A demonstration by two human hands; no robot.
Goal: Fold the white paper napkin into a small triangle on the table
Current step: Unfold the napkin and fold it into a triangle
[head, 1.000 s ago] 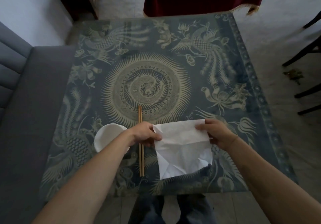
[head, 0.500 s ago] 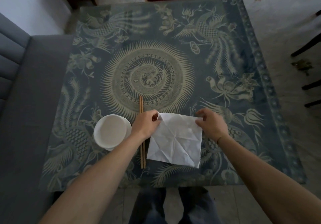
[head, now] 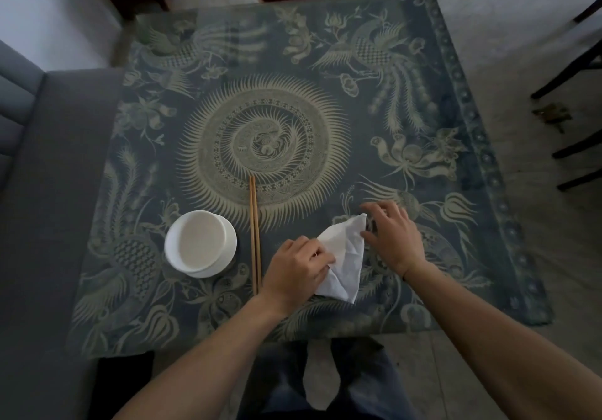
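Note:
The white paper napkin (head: 344,253) lies near the table's front edge, creased and folded over into a narrow slanting shape. My left hand (head: 294,269) covers its left part and pinches the paper between thumb and fingers. My right hand (head: 389,234) rests at the napkin's upper right corner with fingers spread, fingertips on or just beside the paper. The napkin's left portion is hidden under my left hand.
A patterned blue-grey cloth (head: 325,61) covers the table. A white bowl (head: 200,243) stands left of a pair of wooden chopsticks (head: 255,234), which lie just left of my left hand. A grey sofa (head: 39,191) is on the left, dark chair legs (head: 566,77) on the right.
The napkin went from an open square held at its top corners to a narrower folded shape. My left hand moved right and down onto it; my right hand opened its fingers.

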